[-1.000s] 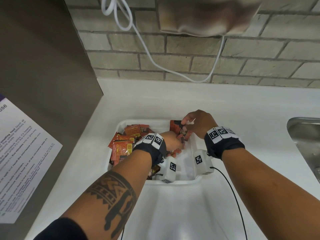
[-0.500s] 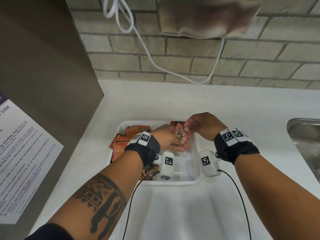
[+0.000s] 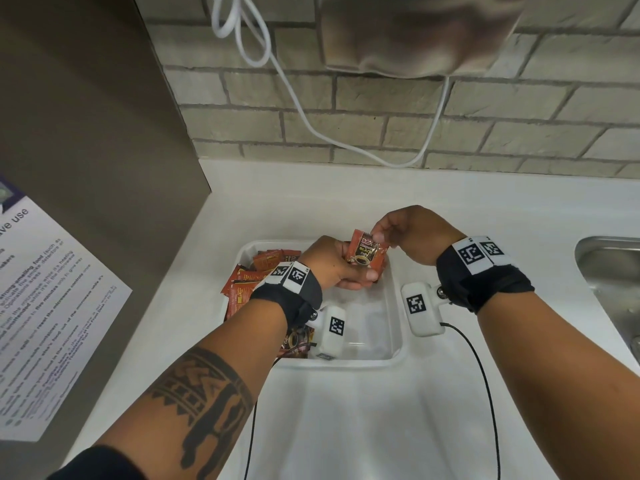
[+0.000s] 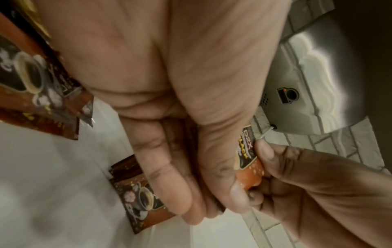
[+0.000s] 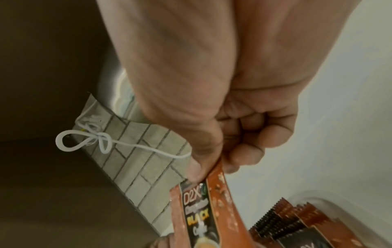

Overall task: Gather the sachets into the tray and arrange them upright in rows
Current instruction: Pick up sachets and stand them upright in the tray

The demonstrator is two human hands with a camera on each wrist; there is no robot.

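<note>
Both hands grip one flat, glossy orange sachet [image 3: 367,255]: right hand [image 3: 412,237] pinching its top, left hand [image 3: 334,263] cupping below.

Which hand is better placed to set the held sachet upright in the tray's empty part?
Probably right. The right hand pinches the orange coffee sachet by its top edge, above the white plastic tray. The left hand cradles it from below.

Held sachet [image 3: 367,255]: orange-red, coffee-cup print, label facing up, above tray's far right corner.
Loose sachets [image 3: 249,282]: same print, jumbled heap, tray's left side.
Tray [image 3: 394,355]: white, rectangular, on white surface; right half bare.
</note>
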